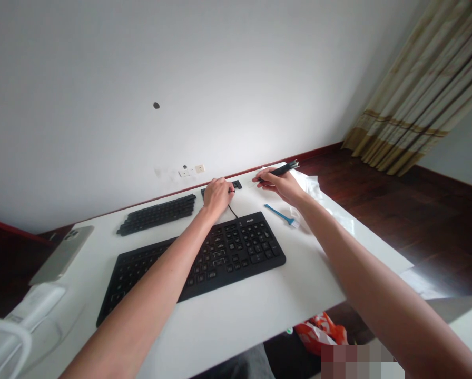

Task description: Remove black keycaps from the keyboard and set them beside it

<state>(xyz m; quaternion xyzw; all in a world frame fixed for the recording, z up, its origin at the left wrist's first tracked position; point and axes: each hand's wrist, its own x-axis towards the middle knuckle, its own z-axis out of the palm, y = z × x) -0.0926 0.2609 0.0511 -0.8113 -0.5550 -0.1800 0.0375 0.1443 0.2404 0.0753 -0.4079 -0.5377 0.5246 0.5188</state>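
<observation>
Head view.

Right hand (277, 184): closed around a black pen-shaped tool (285, 169), thumb and fingers about its shaft. Tool: held above the desk (228, 331); long axis slanting, metallic end pointing up and to the right, out past the knuckles; opposite end directed leftward, towards the left hand.

Left hand (217, 193): fingers bent, lowered at the back of the desk among loose black keycaps (237, 185); whether it grips one, cannot tell.

Keyboard (220, 252), black: on the desk, nearer the wearer than both hands, partly under the left forearm. Long axis from near left to far right; number-pad end at right, below the right hand. Cable running from its back edge towards the left hand.

Black keycap rows (157, 215): left of the left hand, lengthwise roughly parallel to the keyboard.

Blue brush (279, 213): just below the right hand, bristles pointing right and towards the wearer.

Phone (64, 252): well left of the left hand.
</observation>
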